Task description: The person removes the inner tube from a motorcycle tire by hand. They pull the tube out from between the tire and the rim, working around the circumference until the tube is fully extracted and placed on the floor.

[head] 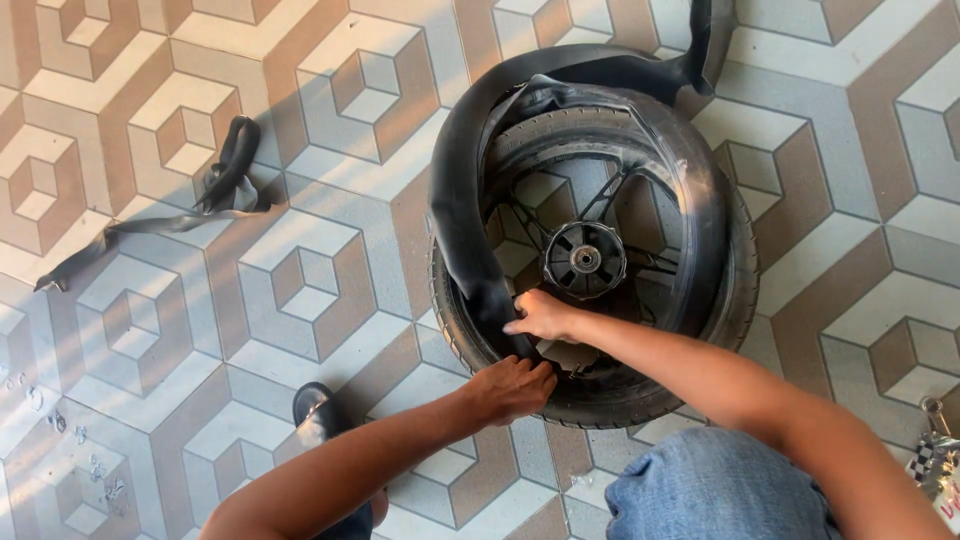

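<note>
Inner tube (462, 210): black and slack, it hung out of the wheel's left side, looped over the top of the rim and trailed off past the upper edge of our view.
Wheel (610, 260): a motorcycle wheel lay flat on the patterned tile floor (320, 290), its tyre (745, 270) on the rim, black spokes and hub (585, 260) facing up, just in front of our denim-covered knee (715, 490).
Left hand (512, 388): we had it curled at the near edge of the tyre, fingers bent against the rubber where the tube entered; whether it pinched the tube or only pressed the tyre we could not tell.
Right hand (543, 316): it lay partly closed on the tube's lower end beside the rim, fingers pointing left and touching the rubber (a firm grasp was not visible).
Risk, pinching: in our judgement the tube could get nipped between tyre bead and rim, because it was folded sharply where both hands met.
Risk, twisting: the long loose loop could kink or twist, since it lay creased across the top.
Risk, fingers: our fingertips sat close to the bead and could be trapped if it snapped back.
Old strip (190, 205): a second limp piece of black rubber lay well apart on the left.
Small hardware (60, 420): bits of metal were scattered at the lower left.
Labelled item (935, 465): at the lower right edge, something with a black-and-white chequered patch and a white tag with red marks, too cut off to identify.
Sandal (315, 410): a dark one near our left forearm.
</note>
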